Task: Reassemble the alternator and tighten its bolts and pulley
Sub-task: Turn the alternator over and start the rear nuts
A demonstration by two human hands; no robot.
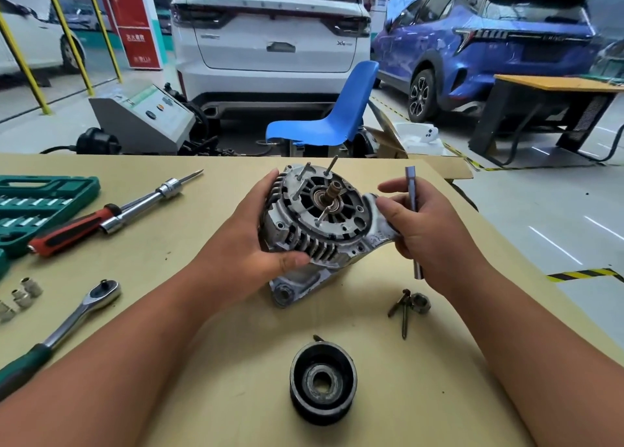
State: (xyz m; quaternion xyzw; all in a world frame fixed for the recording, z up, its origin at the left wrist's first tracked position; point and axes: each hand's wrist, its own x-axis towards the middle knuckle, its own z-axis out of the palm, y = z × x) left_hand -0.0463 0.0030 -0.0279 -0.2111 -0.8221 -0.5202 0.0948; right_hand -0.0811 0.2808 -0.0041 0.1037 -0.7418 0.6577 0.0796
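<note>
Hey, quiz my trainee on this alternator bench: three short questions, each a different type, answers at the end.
1. True or false: the black grooved pulley is already fitted on the grey metal alternator.
2. What does the right hand hold? A) slim silver socket bar; B) green-handled ratchet; C) red-handled screwdriver.
3. Which hand grips the alternator's finned body?
Key: 1 false; 2 A; 3 left hand.
</note>
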